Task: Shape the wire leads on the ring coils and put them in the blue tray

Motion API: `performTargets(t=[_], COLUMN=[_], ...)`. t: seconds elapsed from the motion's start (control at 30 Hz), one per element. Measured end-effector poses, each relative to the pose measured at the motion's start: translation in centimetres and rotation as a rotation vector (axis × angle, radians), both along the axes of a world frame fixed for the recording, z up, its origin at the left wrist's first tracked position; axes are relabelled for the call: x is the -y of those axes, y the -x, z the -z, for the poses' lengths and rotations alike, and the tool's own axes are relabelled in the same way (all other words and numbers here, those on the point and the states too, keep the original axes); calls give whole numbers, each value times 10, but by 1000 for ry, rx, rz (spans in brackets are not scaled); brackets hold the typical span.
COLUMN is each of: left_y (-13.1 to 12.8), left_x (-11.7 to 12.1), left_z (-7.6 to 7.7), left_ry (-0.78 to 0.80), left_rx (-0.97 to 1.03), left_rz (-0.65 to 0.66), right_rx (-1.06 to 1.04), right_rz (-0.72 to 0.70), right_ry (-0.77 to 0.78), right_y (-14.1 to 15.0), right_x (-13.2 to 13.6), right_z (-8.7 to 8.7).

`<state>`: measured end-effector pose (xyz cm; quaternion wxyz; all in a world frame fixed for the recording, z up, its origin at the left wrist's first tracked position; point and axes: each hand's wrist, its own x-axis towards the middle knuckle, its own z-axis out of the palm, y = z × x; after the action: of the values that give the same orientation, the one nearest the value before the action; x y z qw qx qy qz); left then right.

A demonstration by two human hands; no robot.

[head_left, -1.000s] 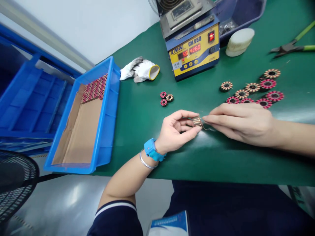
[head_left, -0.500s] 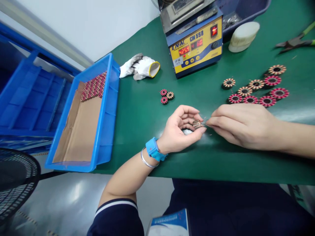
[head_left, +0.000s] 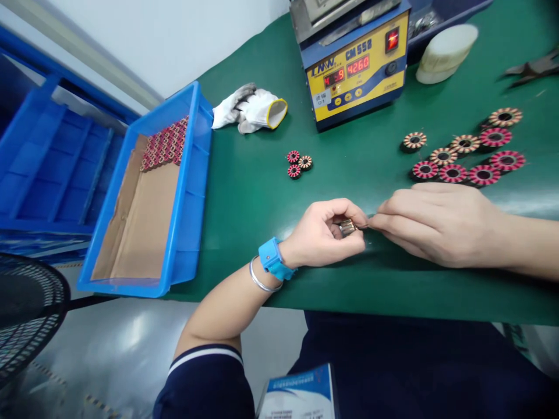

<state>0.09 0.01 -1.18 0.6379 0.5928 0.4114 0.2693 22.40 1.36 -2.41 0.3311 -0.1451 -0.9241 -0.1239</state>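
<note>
Between the curled fingers and thumb of my left hand (head_left: 325, 233) is a small copper-wound motor stator (head_left: 347, 227), its windings showing side-on. My right hand (head_left: 441, 224) pinches thin wire ends (head_left: 365, 226) that come out of the stator, close by the left fingertips. Both hands are just above the green table near its front edge. Beyond my right hand lie several stators (head_left: 452, 173) with pink or cream end faces. Three more stators (head_left: 294, 170) sit in a small cluster beyond my left hand.
A blue bin (head_left: 186, 201) with cardboard and rows of stators stands at left. White gloves (head_left: 257, 109) lie behind it. The yellow-fronted CM 558 heating unit (head_left: 358, 78) is at the back, beside a whitish block (head_left: 448, 53) and pliers (head_left: 535, 68). A black fan (head_left: 32, 320) stands lower left.
My left fingers have closed more tightly round the stator, and its wire ends are now pinched between both hands. The view has shifted slightly.
</note>
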Motion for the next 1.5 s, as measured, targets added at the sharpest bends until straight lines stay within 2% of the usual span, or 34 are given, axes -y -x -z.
performTargets(t=[0.47, 0.67, 0.77, 0.9, 1.07, 1.3, 1.4, 1.5], left_y=[3, 3, 4, 6, 3, -3, -3, -2], left_x=[-3, -2, -1, -2, -1, 5, 2, -2], left_z=[-1, -4, -7, -9, -7, -6, -4, -2], left_ry=[-62, -104, -112, -106, -132, -100, -112, -95], left_rx=[91, 34, -3, -40, 9, -70, -23, 12], left_rz=[44, 46, 16, -31, -59, -159, -211, -272], right_rx=[-28, -38, -91, -214, -200, -240, -349, -428], right_rz=[21, 19, 26, 68, -47, -61, 15, 96], right_ry=[65, 114, 180, 368, 548, 655, 723, 696], right_y=[0, 1, -3, -7, 4, 8, 8, 10], right_x=[0, -1, -4, -7, -5, -4, -6, -7], right_z=[1, 2, -2, -3, 5, 6, 5, 6])
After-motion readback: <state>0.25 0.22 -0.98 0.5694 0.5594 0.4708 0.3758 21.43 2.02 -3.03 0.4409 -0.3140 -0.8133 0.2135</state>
